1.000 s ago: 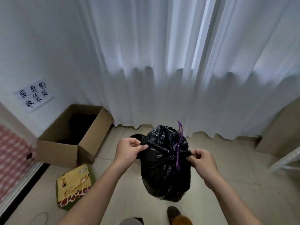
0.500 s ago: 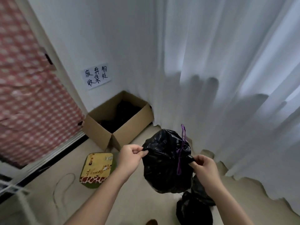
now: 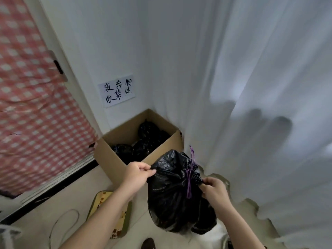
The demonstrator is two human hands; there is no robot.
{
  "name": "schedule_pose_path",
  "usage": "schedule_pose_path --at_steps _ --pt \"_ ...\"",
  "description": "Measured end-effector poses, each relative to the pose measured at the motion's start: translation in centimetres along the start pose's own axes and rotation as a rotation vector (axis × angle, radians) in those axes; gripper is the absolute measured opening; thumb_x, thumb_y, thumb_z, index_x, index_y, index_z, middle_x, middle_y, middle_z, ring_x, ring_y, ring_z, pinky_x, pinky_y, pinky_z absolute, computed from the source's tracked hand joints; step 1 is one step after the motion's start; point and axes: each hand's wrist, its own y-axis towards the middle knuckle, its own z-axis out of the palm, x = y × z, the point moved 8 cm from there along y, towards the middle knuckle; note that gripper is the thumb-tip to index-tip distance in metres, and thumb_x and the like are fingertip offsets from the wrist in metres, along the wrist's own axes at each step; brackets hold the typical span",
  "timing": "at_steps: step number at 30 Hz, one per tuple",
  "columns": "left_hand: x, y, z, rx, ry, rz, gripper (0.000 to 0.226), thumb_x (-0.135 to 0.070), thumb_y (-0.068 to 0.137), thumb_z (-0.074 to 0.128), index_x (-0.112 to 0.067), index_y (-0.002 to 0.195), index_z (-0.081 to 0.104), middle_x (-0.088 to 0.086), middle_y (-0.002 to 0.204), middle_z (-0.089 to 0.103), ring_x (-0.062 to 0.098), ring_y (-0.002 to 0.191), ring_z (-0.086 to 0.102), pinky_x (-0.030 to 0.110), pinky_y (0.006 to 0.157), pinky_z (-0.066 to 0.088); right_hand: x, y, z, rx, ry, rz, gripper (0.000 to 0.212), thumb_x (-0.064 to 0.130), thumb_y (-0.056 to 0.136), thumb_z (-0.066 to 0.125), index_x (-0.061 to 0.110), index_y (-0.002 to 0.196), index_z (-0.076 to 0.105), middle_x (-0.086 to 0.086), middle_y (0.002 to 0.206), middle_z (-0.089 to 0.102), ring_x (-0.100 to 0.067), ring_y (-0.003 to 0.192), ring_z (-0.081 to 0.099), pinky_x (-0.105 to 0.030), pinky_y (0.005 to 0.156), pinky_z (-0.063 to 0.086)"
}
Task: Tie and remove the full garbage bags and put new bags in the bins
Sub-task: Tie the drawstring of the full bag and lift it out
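Item: black garbage bag (image 3: 176, 200), full, tied w/ purple drawstring (image 3: 190, 177); held off the floor at lower centre of frame. Left hand (image 3: 136, 174) was pinched on a fold of bag plastic at its upper left; right hand (image 3: 213, 190) was clenched on the gathered neck by the knot.
Change vs. 1 s before: cardboard box (image 3: 115, 159) was brought from left edge to centre, just behind the bag; black bags were seen inside it under the paper sign (image 3: 116, 90). Judged: bag removed, drop-off into box approx. next.
Edges/room: box rim was near the bag's upper left; white curtain (image 3: 260, 87) was close at right; floor at lower left was taken by a flat yellow packet (image 3: 107, 212) and a thin cable (image 3: 62, 221).
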Motion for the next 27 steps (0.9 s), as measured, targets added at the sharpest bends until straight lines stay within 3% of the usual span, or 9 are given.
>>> schedule_pose_path --at_steps 3,6,10,15,18,20,25,27 --pt "-1.3 4.5 -2.9 -0.015 -0.019 -0.019 0.010 -0.018 0.082 0.077 -0.021 0.081 0.068 -0.006 0.079 0.068 0.005 0.077 0.062 0.016 0.061 0.042 3.7 3.8 3.2 0.029 -0.023 -0.001 0.014 0.002 0.090 0.059 0.003 0.079 0.068 -0.016 0.077 0.072 -0.028 0.073 0.068 -0.050 0.080 0.056" --pt "-2.2 8.6 -5.6 -0.039 -0.054 -0.044 0.009 -0.018 0.082 0.077 -0.017 0.088 0.069 -0.006 0.085 0.069 0.006 0.082 0.062 0.017 0.065 0.043 7.2 7.3 6.2 0.049 -0.048 -0.001 0.012 0.003 0.088 0.061 0.002 0.078 0.067 -0.020 0.083 0.071 -0.031 0.079 0.067 -0.055 0.090 0.053" --pt "-2.7 14.0 -8.9 -0.099 -0.104 -0.082 0.014 -0.021 0.083 0.077 -0.017 0.094 0.070 -0.005 0.090 0.069 0.009 0.085 0.063 0.017 0.065 0.042 12.0 12.9 10.3 0.100 -0.077 -0.031 0.016 0.006 0.090 0.063 0.009 0.076 0.071 -0.007 0.078 0.075 -0.027 0.085 0.071 -0.044 0.085 0.058" --pt "-2.7 21.6 -12.5 -0.190 -0.153 -0.144 0.018 -0.023 0.083 0.076 -0.016 0.098 0.070 -0.011 0.095 0.064 0.009 0.096 0.060 0.026 0.084 0.045 18.0 21.0 15.8 0.159 -0.096 -0.084 0.019 0.007 0.092 0.061 0.015 0.079 0.073 0.004 0.072 0.073 -0.011 0.072 0.069 -0.018 0.057 0.050" --pt "-2.4 27.2 -14.3 -0.282 -0.168 -0.184 0.013 -0.021 0.082 0.077 -0.017 0.092 0.071 -0.021 0.086 0.052 0.005 0.094 0.051 0.028 0.089 0.039 20.9 26.8 19.7 0.223 -0.135 -0.092 0.022 0.006 0.094 0.057 0.015 0.081 0.072 0.003 0.078 0.074 -0.015 0.079 0.070 -0.030 0.068 0.057" --pt "-1.8 30.9 -15.0 -0.349 -0.222 -0.237 0.010 -0.019 0.081 0.078 -0.019 0.085 0.068 -0.016 0.088 0.056 0.007 0.089 0.053 0.028 0.087 0.039 22.1 30.5 22.5 0.277 -0.158 -0.074 0.021 0.006 0.095 0.055 0.013 0.084 0.072 -0.003 0.083 0.074 -0.020 0.083 0.070 -0.039 0.078 0.059" --pt "2.5 37.5 -15.2 -0.449 -0.326 -0.470 0.013 -0.015 0.082 0.077 -0.019 0.080 0.065 -0.007 0.089 0.061 0.012 0.087 0.055 0.030 0.082 0.041 21.3 38.3 28.5 0.357 -0.313 -0.013 0.016 0.006 0.096 0.054 0.011 0.091 0.068 -0.018 0.085 0.070 -0.026 0.069 0.060 -0.046 0.072 0.056" --pt "5.0 39.3 -14.8 -0.482 -0.338 -0.550 0.010 -0.014 0.083 0.075 -0.016 0.080 0.066 -0.001 0.086 0.064 0.016 0.085 0.059 0.032 0.075 0.044 19.8 40.8 30.7 0.393 -0.377 0.017 0.014 0.007 0.097 0.053 0.010 0.099 0.067 -0.019 0.087 0.069 -0.023 0.067 0.059 -0.041 0.066 0.054"
